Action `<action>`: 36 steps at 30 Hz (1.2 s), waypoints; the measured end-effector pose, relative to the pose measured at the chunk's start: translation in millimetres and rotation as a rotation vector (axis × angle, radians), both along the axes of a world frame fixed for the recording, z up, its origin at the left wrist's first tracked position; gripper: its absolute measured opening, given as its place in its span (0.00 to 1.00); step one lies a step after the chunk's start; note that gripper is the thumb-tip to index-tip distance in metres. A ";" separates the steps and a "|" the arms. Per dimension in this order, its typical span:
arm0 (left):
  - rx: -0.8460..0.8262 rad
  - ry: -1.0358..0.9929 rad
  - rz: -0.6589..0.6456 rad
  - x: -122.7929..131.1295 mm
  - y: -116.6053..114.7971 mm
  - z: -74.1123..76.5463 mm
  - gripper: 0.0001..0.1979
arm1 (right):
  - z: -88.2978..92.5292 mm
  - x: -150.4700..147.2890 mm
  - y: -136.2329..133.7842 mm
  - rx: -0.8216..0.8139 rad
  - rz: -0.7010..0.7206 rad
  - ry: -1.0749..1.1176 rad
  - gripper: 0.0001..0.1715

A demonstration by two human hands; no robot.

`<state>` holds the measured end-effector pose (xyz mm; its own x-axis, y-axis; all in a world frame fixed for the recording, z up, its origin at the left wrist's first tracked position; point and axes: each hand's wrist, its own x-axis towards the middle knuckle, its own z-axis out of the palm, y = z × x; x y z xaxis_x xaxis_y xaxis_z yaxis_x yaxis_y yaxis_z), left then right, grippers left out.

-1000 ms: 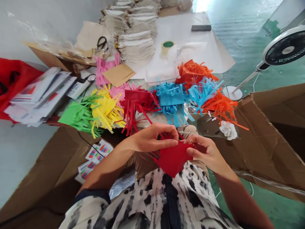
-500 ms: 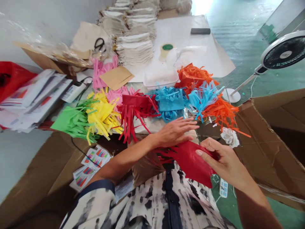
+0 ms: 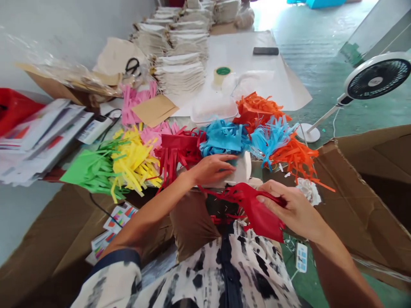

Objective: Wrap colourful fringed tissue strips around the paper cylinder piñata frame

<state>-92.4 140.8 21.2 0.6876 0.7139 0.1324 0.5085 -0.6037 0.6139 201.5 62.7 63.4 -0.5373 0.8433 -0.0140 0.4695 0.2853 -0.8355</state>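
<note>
My right hand (image 3: pixel 290 207) pinches the solid end of a red fringed sheet (image 3: pixel 263 218), which hangs over my lap with its cut strips trailing to the left. My left hand (image 3: pixel 214 169) reaches over the table's near edge, palm down and fingers stretched out, holding nothing. Just past its fingertips stands a small white object (image 3: pixel 247 166) whose kind I cannot make out. Close above that hand lie a red fringed bundle (image 3: pixel 180 147) and a blue fringed bundle (image 3: pixel 223 139).
Green (image 3: pixel 86 171), yellow (image 3: pixel 133 160) and orange fringed bundles (image 3: pixel 258 109) line the table edge. Behind are a plastic tub (image 3: pixel 214 109), a tape roll (image 3: pixel 222 75), scissors (image 3: pixel 132 66) and stacked pale bags (image 3: pixel 180 72). A fan (image 3: pixel 374 81) and cardboard box (image 3: pixel 359 188) are at right.
My left hand has moved left and up, away from the red fringed sheet toward the table edge. The sheet stays in my right hand, its strips now looser. The white object has come into sight.
</note>
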 end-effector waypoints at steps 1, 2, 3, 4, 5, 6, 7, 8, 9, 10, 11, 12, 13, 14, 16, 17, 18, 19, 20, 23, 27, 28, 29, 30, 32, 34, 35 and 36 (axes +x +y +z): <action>-0.017 -0.047 -0.001 0.9 -7.2 5.9 0.12 | 1.4 1.2 1.8 0.002 0.010 0.001 0.12; -0.044 -0.103 0.013 2.8 -14.7 12.8 0.12 | 2.7 2.9 3.4 0.003 0.023 0.002 0.12; -0.078 -0.174 0.034 5.7 -21.7 20.2 0.13 | 4.0 4.9 4.6 0.003 0.038 0.001 0.12; -0.121 -0.256 0.048 9.6 -27.5 27.5 0.14 | 5.2 6.7 5.5 0.002 0.056 0.001 0.12; -0.181 -0.341 0.033 14.4 -31.9 34.1 0.16 | 6.4 8.2 6.0 0.000 0.073 0.001 0.12; -0.262 -0.412 -0.009 19.8 -34.9 39.2 0.19 | 7.8 9.3 6.2 -0.002 0.085 0.003 0.12; -0.358 -0.457 -0.063 25.5 -36.6 42.4 0.24 | 9.2 10.0 6.0 -0.004 0.086 0.004 0.11; -0.471 -0.471 -0.122 31.1 -37.2 43.2 0.26 | 10.7 10.5 5.6 -0.004 0.081 0.009 0.11; -0.595 -0.459 -0.171 36.3 -37.1 41.7 0.27 | 12.1 10.8 5.1 0.000 0.067 0.019 0.11; -0.724 -0.432 -0.203 40.7 -36.4 38.4 0.26 | 13.3 11.4 4.8 0.008 0.046 0.030 0.11; -0.851 -0.404 -0.218 43.8 -35.2 33.8 0.25 | 14.1 12.1 4.8 0.017 0.022 0.037 0.12; -0.970 -0.379 -0.221 45.3 -33.7 28.8 0.25 | 14.3 13.0 5.3 0.030 -0.008 0.036 0.12; -1.068 -0.358 -0.215 45.0 -31.6 24.1 0.24 | 13.7 14.0 6.5 0.048 -0.041 0.024 0.13; -1.137 -0.338 -0.199 42.9 -28.9 20.5 0.25 | 12.2 14.7 8.5 0.070 -0.078 -0.001 0.13; -1.168 -0.300 -0.138 33.2 -22.1 18.3 0.25 | 6.4 14.4 15.3 0.117 -0.147 -0.073 0.15; -1.123 -0.283 -0.096 26.4 -18.3 19.8 0.26 | 2.2 13.0 20.0 0.141 -0.174 -0.108 0.15; -1.038 -0.263 -0.050 18.9 -14.8 22.8 0.26 | -2.7 10.8 25.2 0.164 -0.197 -0.141 0.16; -0.916 -0.227 0.003 11.4 -12.0 26.7 0.26 | -8.1 7.9 30.7 0.183 -0.211 -0.174 0.16; -0.756 -0.163 0.074 4.8 -10.6 31.0 0.27 | -13.9 4.5 36.3 0.201 -0.222 -0.210 0.17; -0.161 0.096 0.369 -2.6 -18.7 40.8 0.27 | -32.2 -5.8 51.2 0.271 -0.241 -0.350 0.19; 0.309 0.150 0.293 25.3 -53.6 27.9 0.37 | -51.8 -13.0 62.4 0.355 -0.235 -0.525 0.21; 0.321 0.153 0.172 35.8 -62.8 19.1 0.40 | -54.3 -13.0 63.2 0.363 -0.228 -0.552 0.20; 0.327 0.161 0.082 45.8 -71.1 9.1 0.39 | -55.4 -12.3 63.1 0.369 -0.221 -0.568 0.20; 0.332 0.168 0.048 54.4 -77.8 -1.1 0.35 | -55.0 -10.8 61.7 0.377 -0.215 -0.568 0.19; 0.325 0.175 0.091 65.1 -86.2 -18.8 0.27 | -50.6 -6.5 54.1 0.430 -0.208 -0.529 0.17; 0.329 0.165 0.141 67.5 -88.9 -28.5 0.22 | -43.9 -2.2 39.5 0.530 -0.214 -0.476 0.18; 0.337 0.159 0.158 66.7 -88.9 -29.9 0.21 | -41.1 -0.8 30.1 0.578 -0.206 -0.451 0.19; 0.346 0.160 0.170 65.4 -88.5 -29.6 0.20 | -39.5 -0.2 19.9 0.612 -0.184 -0.431 0.22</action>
